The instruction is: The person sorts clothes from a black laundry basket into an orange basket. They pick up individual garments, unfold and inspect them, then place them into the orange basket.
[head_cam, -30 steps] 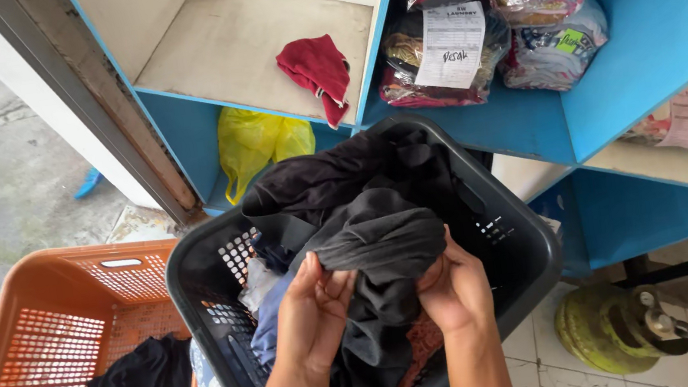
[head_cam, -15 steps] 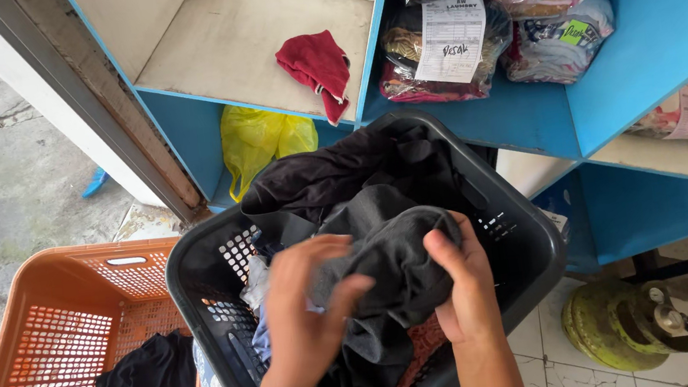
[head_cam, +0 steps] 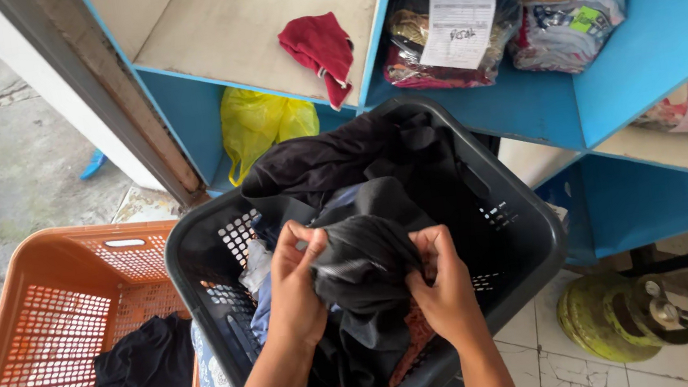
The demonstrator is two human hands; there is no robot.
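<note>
Both hands, left hand (head_cam: 293, 292) and right hand (head_cam: 446, 290), closed on a dark grey garment (head_cam: 365, 261), now bunched tighter than a second ago, above the near black laundry basket (head_cam: 533, 240); orange basket (head_cam: 35, 310) left.

One view only, worn on the head, looking steeply down and a little forward from close above. The dark laundry basket (head_cam: 531, 223) fills the centre, forearms entering from the bottom edge. The orange basket (head_cam: 44, 318) sits lower left, the blue shelving (head_cam: 657, 32) runs across the top, and the green gas cylinder (head_cam: 609, 318) lies lower right.
</note>
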